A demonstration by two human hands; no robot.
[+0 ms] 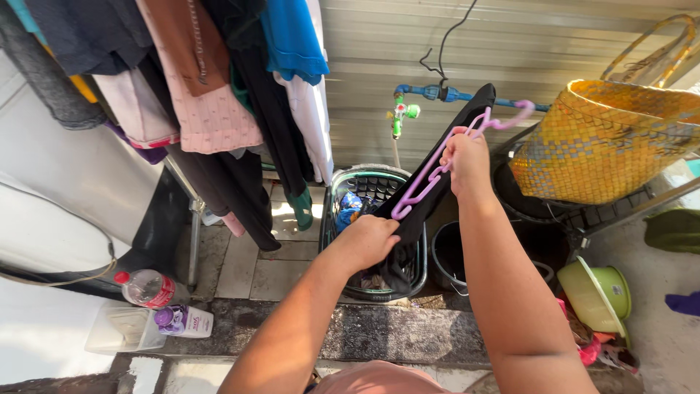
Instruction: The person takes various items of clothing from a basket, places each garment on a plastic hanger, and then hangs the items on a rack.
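The right hand [467, 162] grips a purple hanger [445, 162] near its hook, while the left hand [367, 241] below is closed on the black garment [430, 191] draped over it.

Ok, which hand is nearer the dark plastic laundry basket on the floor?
Left. The left hand grips the black garment right over the dark plastic laundry basket. The right hand is higher up, holding the pink plastic hanger.
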